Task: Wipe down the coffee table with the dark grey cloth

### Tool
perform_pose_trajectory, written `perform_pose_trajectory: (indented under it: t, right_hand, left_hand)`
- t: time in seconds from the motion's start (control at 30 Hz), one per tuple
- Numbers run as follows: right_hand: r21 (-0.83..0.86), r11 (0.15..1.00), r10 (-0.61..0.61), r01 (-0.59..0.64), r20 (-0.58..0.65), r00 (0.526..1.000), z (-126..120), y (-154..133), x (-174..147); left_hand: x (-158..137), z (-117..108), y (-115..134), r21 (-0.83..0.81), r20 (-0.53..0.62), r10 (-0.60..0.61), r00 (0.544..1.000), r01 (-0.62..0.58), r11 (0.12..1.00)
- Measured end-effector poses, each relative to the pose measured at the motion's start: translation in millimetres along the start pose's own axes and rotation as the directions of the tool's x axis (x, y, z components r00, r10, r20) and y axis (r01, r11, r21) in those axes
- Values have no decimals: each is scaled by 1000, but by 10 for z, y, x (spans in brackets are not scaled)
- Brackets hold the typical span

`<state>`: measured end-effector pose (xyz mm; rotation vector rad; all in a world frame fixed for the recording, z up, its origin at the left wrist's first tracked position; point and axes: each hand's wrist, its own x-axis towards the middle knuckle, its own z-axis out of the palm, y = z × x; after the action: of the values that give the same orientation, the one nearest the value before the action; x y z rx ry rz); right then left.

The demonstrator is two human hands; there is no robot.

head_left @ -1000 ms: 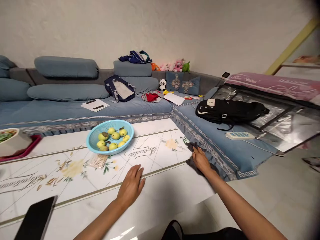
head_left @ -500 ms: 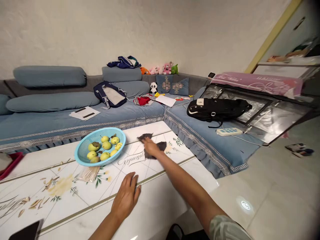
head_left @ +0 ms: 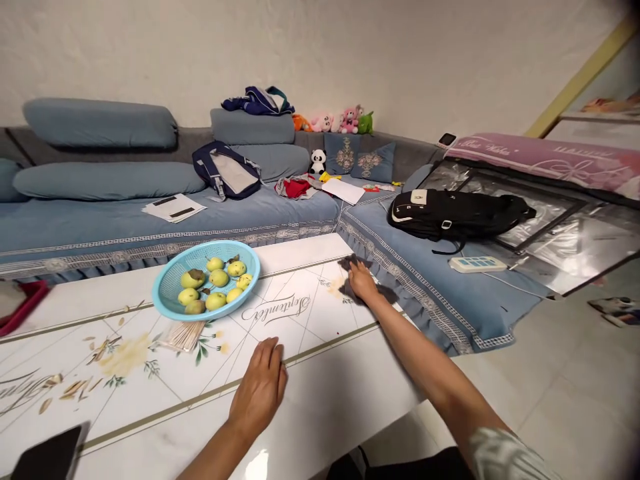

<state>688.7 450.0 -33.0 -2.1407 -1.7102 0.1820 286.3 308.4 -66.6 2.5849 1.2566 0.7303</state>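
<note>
A: Where is the dark cloth [head_left: 351, 292] found?
B: At the right edge of the white table [head_left: 325, 393], covered in part by the right hand [head_left: 363, 283].
A: Is it pinched?
B: It is pressed from above; whether any fold is gripped cannot be told.
A: And the left hand [head_left: 260, 377]?
B: Laid palm down on the tabletop, fingers extended, nothing held (the blue basket [head_left: 173, 283] of yellow-green fruit [head_left: 218, 277] is seen beyond it).
</note>
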Motion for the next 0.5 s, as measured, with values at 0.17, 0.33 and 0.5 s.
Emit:
perform_pose_trajectory:
  t: [0.17, 0.33, 0.5]
  right_hand:
    - [45, 979, -202, 198, 117, 972, 295, -1069, 323]
    - [149, 862, -507, 485, 226, 832, 503, -992, -711]
    - [117, 929, -363, 351, 98, 927, 209, 223, -1265]
  left_hand:
    - [24, -65, 17, -4, 2, 6, 1000, -6, 1000]
    - [-2, -55, 5, 18, -5, 38, 999, -38, 999]
    - [-17, -12, -5, 110, -7, 92, 996, -91, 990]
